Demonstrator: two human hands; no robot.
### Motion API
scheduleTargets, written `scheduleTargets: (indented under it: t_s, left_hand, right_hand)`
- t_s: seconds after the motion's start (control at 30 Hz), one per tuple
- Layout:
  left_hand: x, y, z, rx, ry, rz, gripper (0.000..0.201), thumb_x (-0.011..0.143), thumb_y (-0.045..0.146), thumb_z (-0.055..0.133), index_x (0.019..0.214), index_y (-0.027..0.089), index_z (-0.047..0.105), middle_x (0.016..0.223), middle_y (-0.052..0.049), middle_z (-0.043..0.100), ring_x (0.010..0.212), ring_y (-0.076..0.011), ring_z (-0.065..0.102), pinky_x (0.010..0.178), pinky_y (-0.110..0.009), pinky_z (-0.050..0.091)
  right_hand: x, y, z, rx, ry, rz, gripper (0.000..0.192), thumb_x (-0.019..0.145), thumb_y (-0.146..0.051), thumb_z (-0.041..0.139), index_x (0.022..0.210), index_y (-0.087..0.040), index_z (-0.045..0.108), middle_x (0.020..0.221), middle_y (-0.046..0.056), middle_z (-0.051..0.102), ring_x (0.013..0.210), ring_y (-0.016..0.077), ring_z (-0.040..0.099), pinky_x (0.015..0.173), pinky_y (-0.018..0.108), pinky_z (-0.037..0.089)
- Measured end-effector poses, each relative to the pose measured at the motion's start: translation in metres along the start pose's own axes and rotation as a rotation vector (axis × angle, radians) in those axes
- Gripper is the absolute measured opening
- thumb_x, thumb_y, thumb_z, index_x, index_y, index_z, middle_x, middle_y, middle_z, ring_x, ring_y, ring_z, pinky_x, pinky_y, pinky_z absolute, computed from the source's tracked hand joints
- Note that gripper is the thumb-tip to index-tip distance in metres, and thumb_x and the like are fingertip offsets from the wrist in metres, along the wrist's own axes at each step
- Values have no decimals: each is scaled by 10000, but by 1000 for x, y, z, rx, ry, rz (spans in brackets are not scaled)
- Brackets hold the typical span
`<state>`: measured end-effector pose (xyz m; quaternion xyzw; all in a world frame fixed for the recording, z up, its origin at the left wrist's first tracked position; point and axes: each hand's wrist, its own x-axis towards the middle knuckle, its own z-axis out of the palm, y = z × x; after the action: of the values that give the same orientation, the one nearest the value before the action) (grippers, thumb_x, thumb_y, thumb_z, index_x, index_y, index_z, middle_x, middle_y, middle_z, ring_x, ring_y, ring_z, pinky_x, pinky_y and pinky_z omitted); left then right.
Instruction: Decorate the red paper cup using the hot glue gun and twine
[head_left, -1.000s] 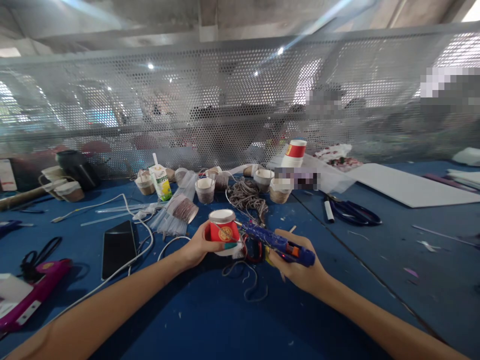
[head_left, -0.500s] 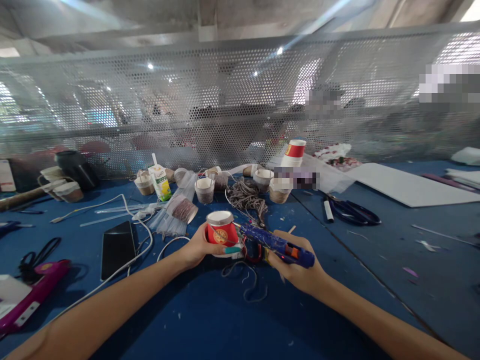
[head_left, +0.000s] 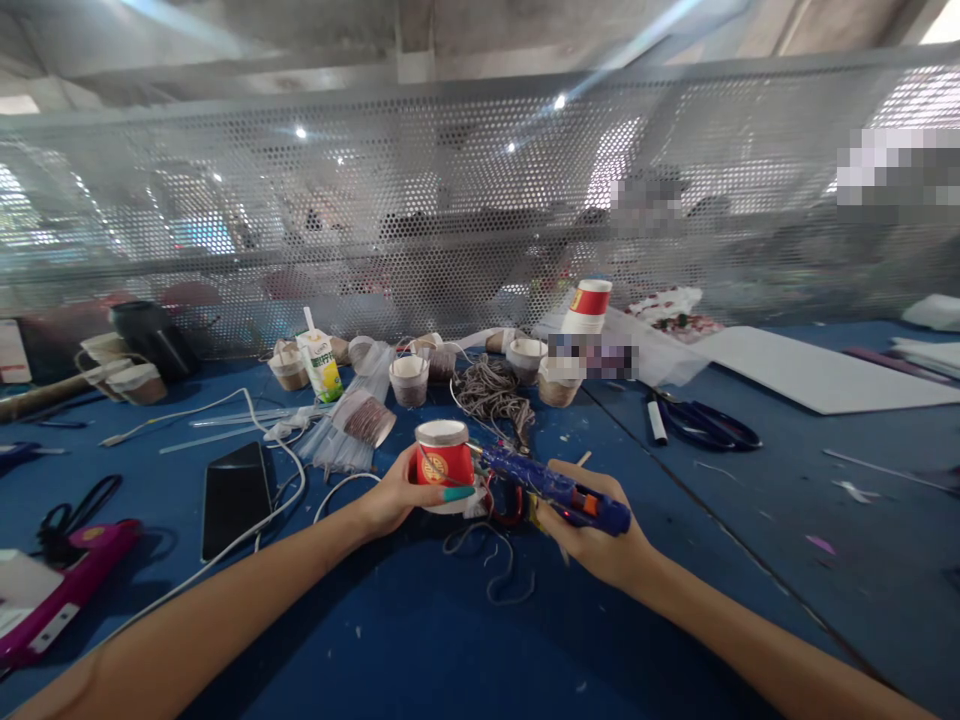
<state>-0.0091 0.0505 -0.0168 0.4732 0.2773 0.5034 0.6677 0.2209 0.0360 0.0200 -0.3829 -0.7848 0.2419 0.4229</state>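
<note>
My left hand (head_left: 401, 495) is closed round a red and white paper cup (head_left: 448, 465) with a gold emblem, its thumb across the front. A blue glue gun (head_left: 555, 487) is gripped in my right hand (head_left: 600, 540), its nozzle pointing left at the upper right side of the cup. Whether the nozzle touches the cup I cannot tell. Behind the two hands lies a heap of grey-brown cord (head_left: 495, 390). A loose strand of cord (head_left: 510, 580) curls on the blue table below the cup. Red-handled scissors (head_left: 504, 500) are partly hidden behind the glue gun.
Several cord-wrapped cups (head_left: 409, 382) stand along the back, near a drink carton (head_left: 321, 368). To the left lie a phone (head_left: 237, 500), a white cable and a magenta power strip (head_left: 67, 590). Dark scissors (head_left: 709, 423) and a white board (head_left: 817, 370) are on the right.
The cup in my left hand has turned slightly, its emblem shifting left, and the cup has moved a touch right. My right hand and the glue gun stay nearly still.
</note>
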Motion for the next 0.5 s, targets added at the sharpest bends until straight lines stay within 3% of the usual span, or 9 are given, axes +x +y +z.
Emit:
scheduleTargets:
  t_s: [0.27, 0.5]
  left_hand:
    - [1, 2, 2, 16, -31, -19, 608, 434, 238, 857, 993, 130, 641, 932, -95, 702, 847, -241, 653, 864, -406, 465]
    - [0, 4, 4, 22, 12, -24, 544, 436, 212, 850, 939, 135, 657, 891, -75, 704, 820, -216, 642, 857, -385, 457]
  right_hand:
    - [0, 1, 1, -30, -2, 3, 184, 712, -172, 515, 556, -204, 421, 457, -40, 458, 399, 85, 414, 392, 214, 347]
    - [-1, 1, 0, -6, -20, 18, 180, 707, -163, 520, 561, -206, 424, 438, -48, 448, 383, 85, 408, 382, 217, 342]
